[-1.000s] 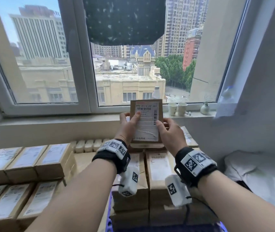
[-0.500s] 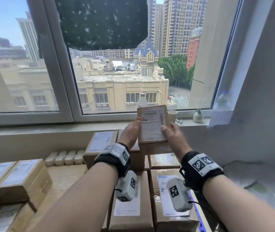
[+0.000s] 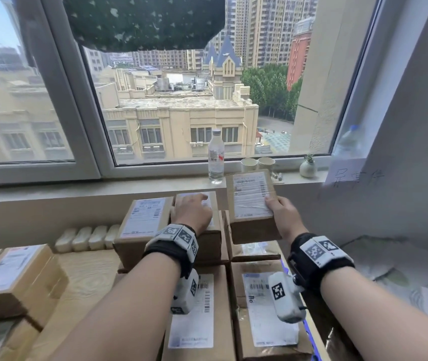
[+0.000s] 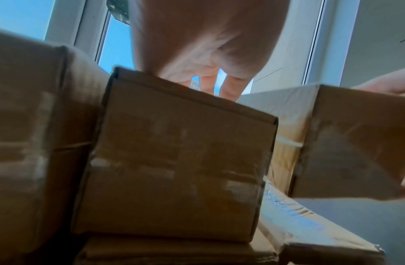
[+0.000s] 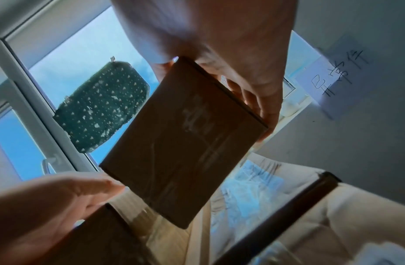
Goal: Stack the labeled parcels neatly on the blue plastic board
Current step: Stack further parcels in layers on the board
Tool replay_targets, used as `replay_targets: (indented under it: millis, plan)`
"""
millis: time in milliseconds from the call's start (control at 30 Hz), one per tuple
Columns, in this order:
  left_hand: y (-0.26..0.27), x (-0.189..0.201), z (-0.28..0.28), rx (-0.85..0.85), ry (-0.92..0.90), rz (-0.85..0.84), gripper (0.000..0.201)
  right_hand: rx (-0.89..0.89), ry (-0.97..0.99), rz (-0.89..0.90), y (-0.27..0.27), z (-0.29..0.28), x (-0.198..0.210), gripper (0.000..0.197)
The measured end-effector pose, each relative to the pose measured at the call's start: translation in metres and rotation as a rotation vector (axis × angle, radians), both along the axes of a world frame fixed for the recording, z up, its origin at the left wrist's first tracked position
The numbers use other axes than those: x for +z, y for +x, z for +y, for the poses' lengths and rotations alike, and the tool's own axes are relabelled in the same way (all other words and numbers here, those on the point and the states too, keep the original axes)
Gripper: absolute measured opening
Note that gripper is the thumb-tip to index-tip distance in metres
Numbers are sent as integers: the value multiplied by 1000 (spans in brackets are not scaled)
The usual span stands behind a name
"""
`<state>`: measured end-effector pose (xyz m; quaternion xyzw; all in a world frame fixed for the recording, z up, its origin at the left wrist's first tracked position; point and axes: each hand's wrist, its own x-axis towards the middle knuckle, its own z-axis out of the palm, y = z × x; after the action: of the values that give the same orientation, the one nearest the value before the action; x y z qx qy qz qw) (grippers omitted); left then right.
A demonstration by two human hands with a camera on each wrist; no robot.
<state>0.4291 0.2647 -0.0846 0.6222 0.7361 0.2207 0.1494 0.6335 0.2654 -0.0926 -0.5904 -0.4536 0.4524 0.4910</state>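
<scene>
Several brown parcels with white labels (image 3: 197, 311) are stacked in rows on the blue plastic board (image 3: 314, 343), of which only a thin edge shows at the right. My right hand (image 3: 279, 208) grips one labeled parcel (image 3: 250, 201) by its near right corner and holds it tilted above the back right of the stack. The right wrist view shows the parcel's plain underside (image 5: 183, 143). My left hand (image 3: 194, 211) lies flat with straight fingers on the top back parcel (image 3: 209, 238), whose front face (image 4: 174, 161) fills the left wrist view.
A water bottle (image 3: 216, 157), two paper cups (image 3: 257, 164) and a small vase (image 3: 307, 168) stand on the windowsill behind the stack. More parcels (image 3: 12, 277) sit at the left on a wooden surface (image 3: 88, 277). White bedding (image 3: 390, 269) lies at the right, below a paper sign (image 3: 356, 178).
Both hands held the parcel upright before. My left hand has let go and come down onto the stack. The right hand has lowered the parcel flatter, to the right.
</scene>
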Motion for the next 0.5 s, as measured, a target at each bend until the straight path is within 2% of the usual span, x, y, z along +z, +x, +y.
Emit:
replay_targets:
  millis: [133, 300, 500]
  plan:
    - [2, -8, 4, -5, 0, 85, 45, 8, -63, -94, -6, 4, -17, 36]
    - [5, -6, 5, -3, -6, 66, 44, 43, -135, -175, -11, 10, -23, 40]
    - [7, -7, 8, 22, -57, 46, 46, 39, -117, -410, -9, 9, -19, 38]
